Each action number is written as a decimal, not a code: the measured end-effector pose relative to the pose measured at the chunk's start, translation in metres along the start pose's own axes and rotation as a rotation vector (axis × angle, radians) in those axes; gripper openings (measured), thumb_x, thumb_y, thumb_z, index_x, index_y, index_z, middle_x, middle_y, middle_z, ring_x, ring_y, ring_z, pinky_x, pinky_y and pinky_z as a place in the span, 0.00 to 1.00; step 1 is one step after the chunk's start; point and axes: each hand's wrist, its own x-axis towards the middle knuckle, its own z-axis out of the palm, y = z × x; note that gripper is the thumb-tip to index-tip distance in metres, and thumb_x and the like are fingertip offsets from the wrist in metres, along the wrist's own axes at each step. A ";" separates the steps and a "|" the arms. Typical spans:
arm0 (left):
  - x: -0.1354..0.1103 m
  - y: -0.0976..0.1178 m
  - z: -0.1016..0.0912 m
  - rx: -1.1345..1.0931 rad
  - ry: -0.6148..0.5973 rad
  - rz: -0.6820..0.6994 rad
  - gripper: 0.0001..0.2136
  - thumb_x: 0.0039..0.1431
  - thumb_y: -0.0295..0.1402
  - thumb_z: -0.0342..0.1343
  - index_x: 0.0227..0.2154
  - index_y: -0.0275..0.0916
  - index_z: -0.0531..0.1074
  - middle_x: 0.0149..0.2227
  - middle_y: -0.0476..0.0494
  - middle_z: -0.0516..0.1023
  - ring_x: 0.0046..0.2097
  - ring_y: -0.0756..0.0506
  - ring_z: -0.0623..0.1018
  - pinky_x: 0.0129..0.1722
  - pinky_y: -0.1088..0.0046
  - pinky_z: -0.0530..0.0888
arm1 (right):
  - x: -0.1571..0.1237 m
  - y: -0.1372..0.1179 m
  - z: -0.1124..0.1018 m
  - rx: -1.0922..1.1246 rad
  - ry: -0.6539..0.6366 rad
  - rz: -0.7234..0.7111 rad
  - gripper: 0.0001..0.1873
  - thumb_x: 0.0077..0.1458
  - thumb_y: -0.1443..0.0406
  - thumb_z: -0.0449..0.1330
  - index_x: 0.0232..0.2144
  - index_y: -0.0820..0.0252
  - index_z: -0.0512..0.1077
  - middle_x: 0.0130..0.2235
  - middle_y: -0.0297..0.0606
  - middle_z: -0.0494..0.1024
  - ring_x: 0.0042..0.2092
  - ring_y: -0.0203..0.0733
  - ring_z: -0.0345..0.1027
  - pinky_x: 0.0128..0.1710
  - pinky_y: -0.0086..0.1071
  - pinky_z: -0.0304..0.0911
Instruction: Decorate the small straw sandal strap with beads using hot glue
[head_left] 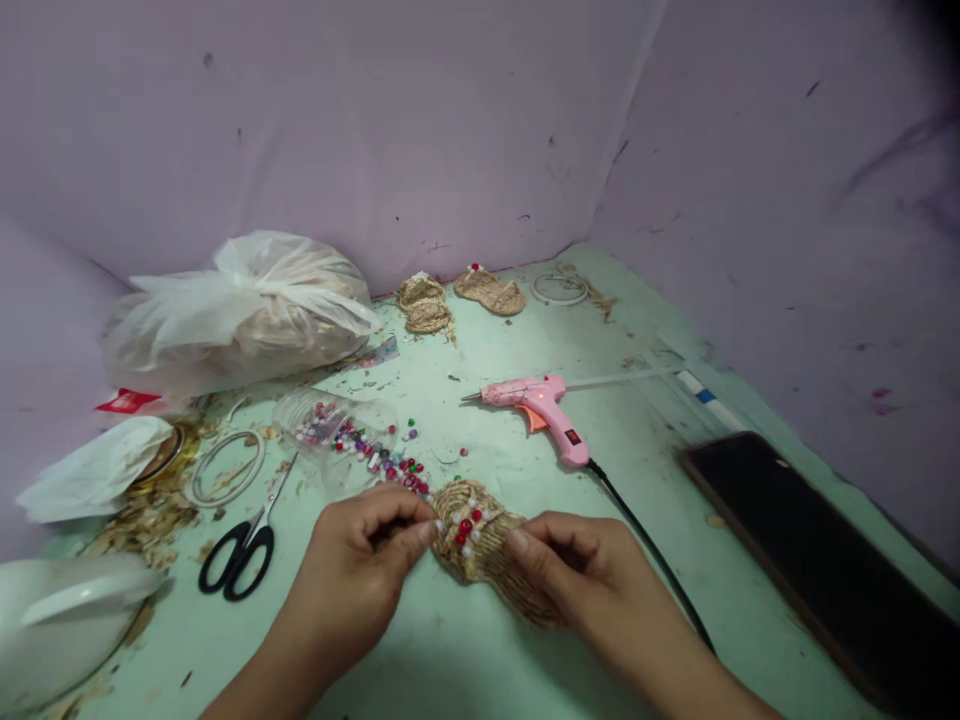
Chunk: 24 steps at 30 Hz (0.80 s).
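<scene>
Left hand [367, 560]: at the lower centre of the frame; thumb and forefinger are pinched together, with a small white bead [439, 525] at their tips, at the left edge of the woven slipper.
Right hand [592, 560]: just right of the lower centre; thumb and bent fingers are closed on the slipper's right edge.
Woven slipper [517, 580]: lower centre, between the hands, a miniature of coiled tan cord, tilted down to the right; red and white beads [466, 526] sit on its strap.
Glue gun [551, 405]: right of centre, pink, on its side, nozzle to the left; a black cord [652, 550] runs toward the lower right.
Loose beads [397, 470]: left of centre, mixed colours, spilling from a clear container [292, 415] lying on its side.
Scissors [255, 522]: lower left, black handles toward the bottom of the frame.
Finished-looking pair: two tan slippers [491, 292] at upper centre, near the wall.
Plastic bag [255, 315]: upper left, whitish, full.
Dark slab [817, 560]: lower right, flat on the pale green counter [420, 670].
</scene>
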 end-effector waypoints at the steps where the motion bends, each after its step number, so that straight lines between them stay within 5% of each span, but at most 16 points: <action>1: 0.000 -0.001 0.001 0.051 0.026 0.031 0.07 0.47 0.31 0.53 0.19 0.36 0.72 0.22 0.47 0.70 0.26 0.49 0.69 0.26 0.76 0.64 | 0.001 0.002 -0.001 0.057 -0.064 0.060 0.18 0.51 0.55 0.55 0.18 0.62 0.68 0.15 0.27 0.59 0.18 0.28 0.49 0.17 0.25 0.47; 3: 0.000 -0.004 0.004 0.128 0.042 0.094 0.07 0.49 0.30 0.52 0.19 0.36 0.71 0.22 0.47 0.71 0.26 0.49 0.70 0.27 0.76 0.66 | 0.004 0.005 -0.001 0.120 -0.141 0.131 0.16 0.50 0.56 0.56 0.20 0.62 0.68 0.15 0.26 0.58 0.17 0.27 0.47 0.15 0.23 0.46; 9: -0.007 -0.015 0.007 0.260 0.074 0.279 0.08 0.53 0.26 0.50 0.21 0.37 0.71 0.23 0.49 0.73 0.27 0.50 0.72 0.28 0.77 0.66 | 0.007 -0.002 0.010 0.461 -0.221 0.291 0.15 0.41 0.58 0.64 0.30 0.63 0.72 0.25 0.31 0.68 0.22 0.31 0.66 0.12 0.18 0.55; 13: -0.008 -0.017 0.010 0.269 0.099 0.331 0.08 0.53 0.24 0.50 0.22 0.37 0.71 0.23 0.49 0.72 0.28 0.51 0.72 0.28 0.78 0.67 | 0.006 -0.005 0.019 0.699 -0.219 0.319 0.14 0.41 0.64 0.66 0.33 0.63 0.73 0.29 0.32 0.69 0.23 0.28 0.66 0.13 0.16 0.56; 24: -0.005 -0.023 0.016 0.257 0.197 0.454 0.08 0.51 0.21 0.51 0.22 0.37 0.70 0.23 0.50 0.71 0.27 0.52 0.71 0.28 0.79 0.67 | 0.008 0.003 0.026 0.712 -0.085 0.351 0.14 0.33 0.64 0.69 0.26 0.64 0.74 0.24 0.30 0.69 0.23 0.28 0.60 0.14 0.18 0.54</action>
